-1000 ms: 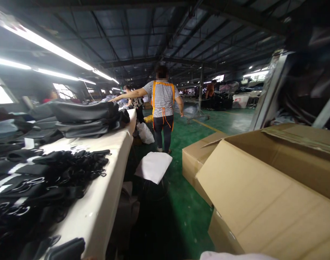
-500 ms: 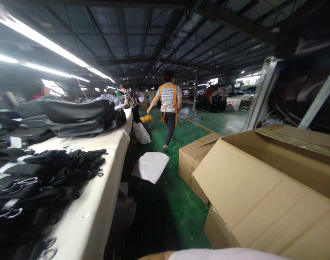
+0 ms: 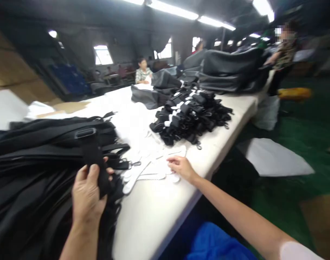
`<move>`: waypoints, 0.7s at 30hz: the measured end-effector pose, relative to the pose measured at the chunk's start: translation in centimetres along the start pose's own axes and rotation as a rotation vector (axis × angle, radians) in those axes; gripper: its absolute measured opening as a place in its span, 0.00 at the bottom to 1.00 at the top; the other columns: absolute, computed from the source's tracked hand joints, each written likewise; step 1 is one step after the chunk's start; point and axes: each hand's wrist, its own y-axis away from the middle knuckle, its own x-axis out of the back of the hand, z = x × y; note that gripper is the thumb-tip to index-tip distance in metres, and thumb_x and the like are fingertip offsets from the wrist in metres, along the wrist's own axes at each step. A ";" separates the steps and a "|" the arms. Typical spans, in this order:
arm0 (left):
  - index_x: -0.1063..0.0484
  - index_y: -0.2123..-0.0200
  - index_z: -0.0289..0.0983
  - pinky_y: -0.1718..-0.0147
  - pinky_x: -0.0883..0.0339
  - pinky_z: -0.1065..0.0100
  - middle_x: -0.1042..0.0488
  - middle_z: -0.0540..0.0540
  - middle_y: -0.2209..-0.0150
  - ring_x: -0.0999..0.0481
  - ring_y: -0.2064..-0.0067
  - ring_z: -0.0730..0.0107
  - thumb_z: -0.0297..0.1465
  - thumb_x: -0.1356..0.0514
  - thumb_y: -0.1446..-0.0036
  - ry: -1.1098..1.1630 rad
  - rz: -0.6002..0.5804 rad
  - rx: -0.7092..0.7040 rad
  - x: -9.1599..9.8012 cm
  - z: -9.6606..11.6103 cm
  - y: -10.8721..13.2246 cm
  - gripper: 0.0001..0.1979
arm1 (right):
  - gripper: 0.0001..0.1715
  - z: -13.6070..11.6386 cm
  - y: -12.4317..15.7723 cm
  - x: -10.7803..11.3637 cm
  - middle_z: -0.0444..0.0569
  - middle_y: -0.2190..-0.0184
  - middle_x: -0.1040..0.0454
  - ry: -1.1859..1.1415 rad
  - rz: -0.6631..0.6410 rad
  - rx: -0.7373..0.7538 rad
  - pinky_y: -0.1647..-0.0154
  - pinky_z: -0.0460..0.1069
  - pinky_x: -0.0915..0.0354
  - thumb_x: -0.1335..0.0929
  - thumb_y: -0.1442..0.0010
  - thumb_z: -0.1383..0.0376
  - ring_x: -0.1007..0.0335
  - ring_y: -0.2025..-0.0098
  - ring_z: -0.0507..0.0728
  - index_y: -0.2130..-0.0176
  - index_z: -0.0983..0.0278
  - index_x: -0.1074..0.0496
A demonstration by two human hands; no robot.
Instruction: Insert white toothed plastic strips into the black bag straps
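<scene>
My left hand [image 3: 89,189] is wrapped round a black strap [image 3: 92,153] with a metal buckle at its upper end, over a large heap of black straps or fabric [image 3: 31,180] at the left. Over the white tabletop [image 3: 143,224], my right hand [image 3: 178,167] has its fingers partly bent near several white strips [image 3: 137,178]; whether something small is between the fingertips is too blurred to tell. A metal clip [image 3: 135,163] on a black strap lies between the hands.
Bundled black straps [image 3: 192,115] with white bands lie further along the table. Grey-black folded pieces [image 3: 230,68] are stacked behind them. One person [image 3: 143,74] is across the table, another [image 3: 284,54] at the far right. A white-topped stool [image 3: 275,157] stands at the right.
The view has swung left and down to the table. Both my hands have come into view, the left one holding a black strap. The cardboard boxes at the right have mostly left the view.
</scene>
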 end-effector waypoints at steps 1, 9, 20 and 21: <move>0.27 0.53 0.32 0.58 0.33 0.71 0.19 0.50 0.60 0.28 0.47 0.68 0.40 0.44 0.39 0.128 -0.009 0.097 1.1 -0.8 -1.0 0.19 | 0.18 0.7 -0.5 -0.4 0.45 0.75 0.25 -0.016 -0.033 -0.009 0.78 0.43 0.34 0.29 0.42 0.57 0.32 0.79 0.48 0.61 0.71 0.25; 0.30 0.56 0.39 0.80 0.31 0.75 0.23 0.44 0.56 0.24 0.72 0.73 0.41 0.31 0.49 0.604 -0.143 0.263 1.1 -2.2 -1.4 0.20 | 0.17 0.9 -2.8 0.5 0.52 0.62 0.24 0.344 0.056 0.030 0.65 0.50 0.33 0.30 0.43 0.55 0.29 0.68 0.55 0.59 0.65 0.25; 0.28 0.49 0.39 0.80 0.37 0.75 0.25 0.48 0.69 0.31 0.75 0.74 0.43 0.34 0.46 0.448 -0.457 0.239 1.8 -2.3 -0.4 0.23 | 0.08 0.2 -7.2 -1.0 0.44 0.72 0.26 0.588 0.005 0.012 0.62 0.49 0.40 0.25 0.55 0.71 0.31 0.65 0.56 0.77 0.63 0.28; 0.28 0.49 0.39 0.80 0.37 0.75 0.25 0.48 0.69 0.31 0.75 0.74 0.43 0.34 0.47 0.433 -0.468 0.241 1.7 -2.4 -0.4 0.24 | 0.09 0.3 -7.0 -0.6 0.44 0.72 0.26 0.553 0.014 0.021 0.61 0.49 0.40 0.26 0.55 0.72 0.31 0.65 0.55 0.78 0.63 0.29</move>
